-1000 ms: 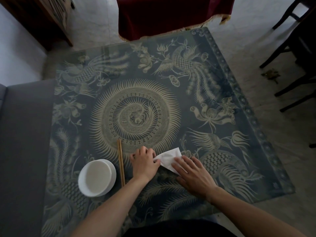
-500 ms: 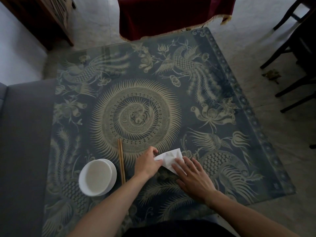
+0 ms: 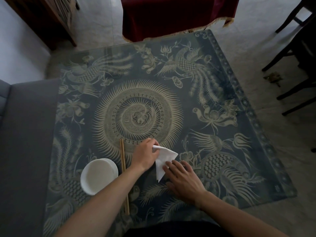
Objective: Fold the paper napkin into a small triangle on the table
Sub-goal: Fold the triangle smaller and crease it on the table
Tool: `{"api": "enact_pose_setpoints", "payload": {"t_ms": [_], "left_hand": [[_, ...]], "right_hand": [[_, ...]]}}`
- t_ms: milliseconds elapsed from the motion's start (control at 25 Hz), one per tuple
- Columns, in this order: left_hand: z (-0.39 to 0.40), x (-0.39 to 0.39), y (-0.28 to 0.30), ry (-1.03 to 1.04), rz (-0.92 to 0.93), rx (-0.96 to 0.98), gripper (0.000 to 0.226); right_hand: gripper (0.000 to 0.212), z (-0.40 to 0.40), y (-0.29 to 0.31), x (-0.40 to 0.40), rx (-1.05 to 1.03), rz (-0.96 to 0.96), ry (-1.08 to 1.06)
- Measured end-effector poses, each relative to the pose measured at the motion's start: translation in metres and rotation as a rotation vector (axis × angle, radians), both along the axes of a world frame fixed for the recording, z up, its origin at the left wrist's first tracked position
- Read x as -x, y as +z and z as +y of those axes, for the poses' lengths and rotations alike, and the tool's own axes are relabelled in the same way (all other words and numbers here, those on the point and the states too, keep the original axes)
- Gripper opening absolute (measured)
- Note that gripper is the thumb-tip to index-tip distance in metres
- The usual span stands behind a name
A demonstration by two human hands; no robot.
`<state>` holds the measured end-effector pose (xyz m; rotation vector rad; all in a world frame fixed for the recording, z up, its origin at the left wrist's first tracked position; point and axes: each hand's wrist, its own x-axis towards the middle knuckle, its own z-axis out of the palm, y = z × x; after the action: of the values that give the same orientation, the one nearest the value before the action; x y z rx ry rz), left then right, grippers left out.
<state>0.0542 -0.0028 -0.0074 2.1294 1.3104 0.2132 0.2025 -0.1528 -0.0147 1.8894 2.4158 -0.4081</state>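
Observation:
A white paper napkin (image 3: pixel 163 159) lies partly folded near the front of the patterned blue table (image 3: pixel 213 103), its upper corner lifted off the surface. My left hand (image 3: pixel 145 155) pinches that raised corner between thumb and fingers. My right hand (image 3: pixel 183 179) rests flat beside it, fingertips pressing the napkin's lower right edge onto the table. The napkin shows a pointed tip toward the right and another toward me.
A pair of wooden chopsticks (image 3: pixel 124 175) lies lengthwise just left of my left hand. A white bowl (image 3: pixel 98 176) stands left of them. A grey sofa (image 3: pixel 25 142) borders the table's left edge. Dark chairs (image 3: pixel 297 53) stand at the far right, and a red-draped piece of furniture (image 3: pixel 171 14) at the back.
My left hand has pinched the napkin's left corner and lifted it up and away. The napkin has opened longer toward me. My right hand slid slightly nearer, still pressing it.

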Motion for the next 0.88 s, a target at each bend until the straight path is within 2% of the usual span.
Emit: {"api": "enact_pose_setpoints", "payload": {"t_ms": [400,640,880], "left_hand": [[-0.034,0.017,-0.007,-0.209,0.020,-0.197,0.028],[-0.051,0.031,-0.013,-0.375,0.087,-0.262,0.023],[-0.066,0.038,-0.016,-0.369,0.101,-0.255,0.028]], "right_hand": [[0.058,-0.004,-0.004,-0.009,-0.004,-0.045,-0.008],[0.063,-0.006,-0.006,-0.011,-0.007,-0.007,-0.014],[0.062,-0.010,-0.008,-0.015,-0.010,-0.012,-0.009]]}}
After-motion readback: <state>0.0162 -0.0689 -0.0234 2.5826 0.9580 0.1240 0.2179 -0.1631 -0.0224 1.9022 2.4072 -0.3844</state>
